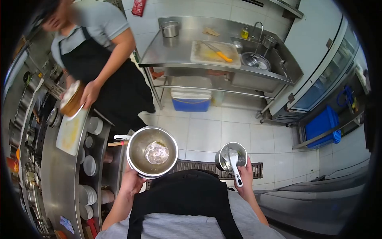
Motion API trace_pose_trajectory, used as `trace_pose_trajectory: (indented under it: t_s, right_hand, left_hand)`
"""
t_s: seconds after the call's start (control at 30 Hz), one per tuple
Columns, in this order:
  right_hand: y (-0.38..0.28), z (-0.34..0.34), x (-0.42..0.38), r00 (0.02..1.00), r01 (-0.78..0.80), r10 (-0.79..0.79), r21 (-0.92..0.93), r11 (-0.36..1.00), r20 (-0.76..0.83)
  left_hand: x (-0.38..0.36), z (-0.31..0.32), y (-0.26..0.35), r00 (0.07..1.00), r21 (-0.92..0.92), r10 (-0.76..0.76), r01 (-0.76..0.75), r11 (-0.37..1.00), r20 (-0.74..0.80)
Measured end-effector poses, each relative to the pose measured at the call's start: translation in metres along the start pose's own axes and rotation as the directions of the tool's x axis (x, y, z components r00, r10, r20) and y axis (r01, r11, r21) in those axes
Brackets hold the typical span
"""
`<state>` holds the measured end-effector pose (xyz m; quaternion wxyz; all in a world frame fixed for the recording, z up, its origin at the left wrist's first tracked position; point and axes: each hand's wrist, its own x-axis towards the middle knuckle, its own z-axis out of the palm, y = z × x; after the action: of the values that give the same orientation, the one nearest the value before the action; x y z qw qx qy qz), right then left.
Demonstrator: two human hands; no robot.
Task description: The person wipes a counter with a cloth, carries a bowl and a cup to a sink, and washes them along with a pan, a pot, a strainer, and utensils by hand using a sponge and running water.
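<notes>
Looking down from the head view, the person's left hand (133, 181) has its fingers grasping a wide metal pot (136, 143) low on its near left side, while the right hand (246, 174) has its fingers wrapped round the right side of a small metal pot (218, 161) in which a white-handled spoon (233, 161) leans. Both vessels are held up in front of the black apron (179, 199), well apart, mouths facing upward, with the tiled floor and a drain grate (256, 170) below. The wide pot looks stiff, unlikely to break and the heavier of the two, so a one-sided hold probably lets it tip; a second grip on the opposite rim would steady it. Its bottom shines, though whether that is liquid or bare metal I cannot tell; wet walls would be slippery. The small pot seems light enough for one hand, best held round its wall, but the loose spoon, its handle reaching past the rim, could slide or swing if the pot tilts.
</notes>
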<state>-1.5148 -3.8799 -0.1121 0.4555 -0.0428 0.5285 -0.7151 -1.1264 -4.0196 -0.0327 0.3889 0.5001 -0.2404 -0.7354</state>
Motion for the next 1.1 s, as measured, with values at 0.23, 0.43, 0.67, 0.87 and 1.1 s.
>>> trace_pose_trajectory:
  t_s: [0.23, 0.43, 0.67, 0.87, 1.1]
  right_hand:
    - [-0.020, -0.021, 0.028, 0.997, 0.007, -0.007, -0.001, 1.000, -0.072]
    - [-0.046, -0.021, 0.053, 0.997, 0.014, -0.022, -0.117, 0.993, -0.069]
    - [-0.068, 0.017, 0.113, 0.997, -0.078, 0.077, -0.178, 0.981, -0.013]
    - [-0.067, 0.115, 0.172, 0.968, -0.164, 0.214, -0.314, 0.935, 0.132]
    - [-0.028, 0.268, 0.241, 0.904, -0.263, 0.354, -0.340, 0.903, 0.241]
  left_hand:
    - [0.042, 0.063, 0.000, 0.999, -0.099, -0.006, 0.003, 0.995, -0.035]
    - [0.070, 0.092, 0.004, 0.996, -0.059, 0.084, -0.083, 0.995, 0.004]
    - [0.085, 0.098, 0.019, 0.988, -0.047, 0.102, -0.108, 0.993, -0.118]
    - [0.100, 0.067, 0.028, 0.970, -0.137, 0.109, -0.141, 0.981, -0.219]
    - [0.136, 0.030, 0.088, 0.925, -0.264, 0.050, -0.159, 0.951, -0.377]
